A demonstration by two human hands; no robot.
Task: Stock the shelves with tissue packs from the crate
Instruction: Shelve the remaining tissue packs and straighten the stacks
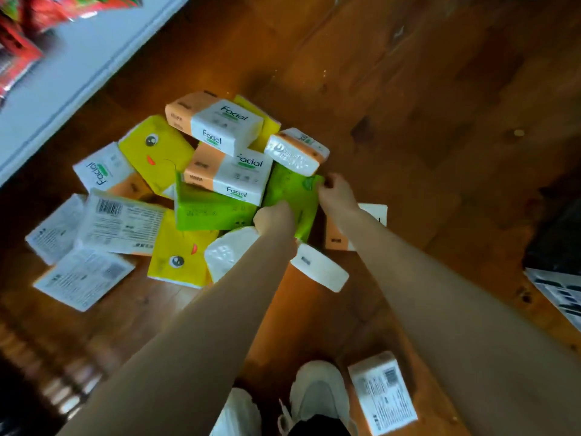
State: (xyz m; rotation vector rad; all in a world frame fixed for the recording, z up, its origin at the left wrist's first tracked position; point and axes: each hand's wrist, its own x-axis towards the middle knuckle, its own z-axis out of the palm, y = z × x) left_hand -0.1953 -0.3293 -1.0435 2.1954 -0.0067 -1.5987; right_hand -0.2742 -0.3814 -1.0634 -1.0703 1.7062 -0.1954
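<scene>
A heap of tissue packs lies on the wooden floor (424, 99): orange-and-white "Facial" packs (226, 124), yellow packs with cartoon faces (157, 152), green packs and white packs lying label-up (119, 221). Both my hands reach down to one green pack (292, 193) at the right of the heap. My left hand (275, 220) grips its near edge with curled fingers. My right hand (334, 193) pinches its far right corner. An orange-and-white pack (297, 152) rests on the green pack's far end. No crate is in view.
A white shelf board (72, 67) runs along the upper left, with red packaged goods (19, 42) on it. One white pack (382, 391) lies alone beside my white shoes (317, 394). Another orange pack (338, 240) sits under my right forearm. Dark objects stand at the right edge.
</scene>
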